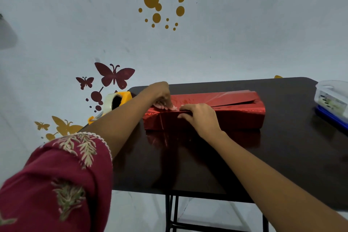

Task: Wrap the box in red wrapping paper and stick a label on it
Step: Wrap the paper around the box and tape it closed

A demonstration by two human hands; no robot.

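Observation:
A long flat box [239, 117] covered in shiny red wrapping paper lies across the dark table [197, 165]. The paper's top flaps overlap along the box's length, and their right end lifts slightly. My left hand [162, 96] is at the box's left end, its fingertips pressing down on the paper seam. My right hand [201, 117] lies over the front top edge near the middle, fingers pressing the folded paper flat. No label is visible.
A yellow tape dispenser [117, 100] with a clear tape roll sits off the table's left far corner. A clear plastic container with a blue lid [332, 100] stands at the right edge. The wall behind carries butterfly stickers.

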